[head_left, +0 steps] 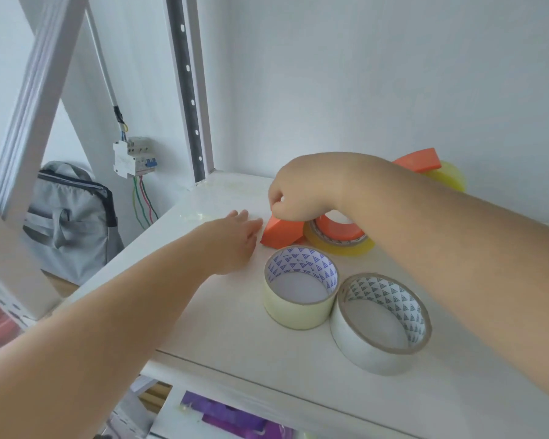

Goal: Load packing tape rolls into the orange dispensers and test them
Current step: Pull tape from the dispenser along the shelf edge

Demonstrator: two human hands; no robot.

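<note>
I am laying my left hand [235, 239] flat and open on the shelf [222, 331], just left of the orange dispenser [282, 232]. My right hand [311, 188] is nearer, pinching its top from above.

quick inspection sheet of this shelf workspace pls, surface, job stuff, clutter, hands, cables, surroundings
surface: white shelf, glossy, with faint clear tape strips near its back left corner.
job's things: near orange dispenser already holds a yellowish tape roll; second orange dispenser with a roll sits behind the right forearm. Two loose rolls lie flat in front, touching: pale yellow roll and clear roll.
clutter: nothing seen.
hands: right hand pinches at the top of the near dispenser; left hand rests flat on the shelf beside it.
cables: coloured wires hang from a wall breaker box.
surroundings: white wall, grey bag below left, purple items on the lower level.
</note>
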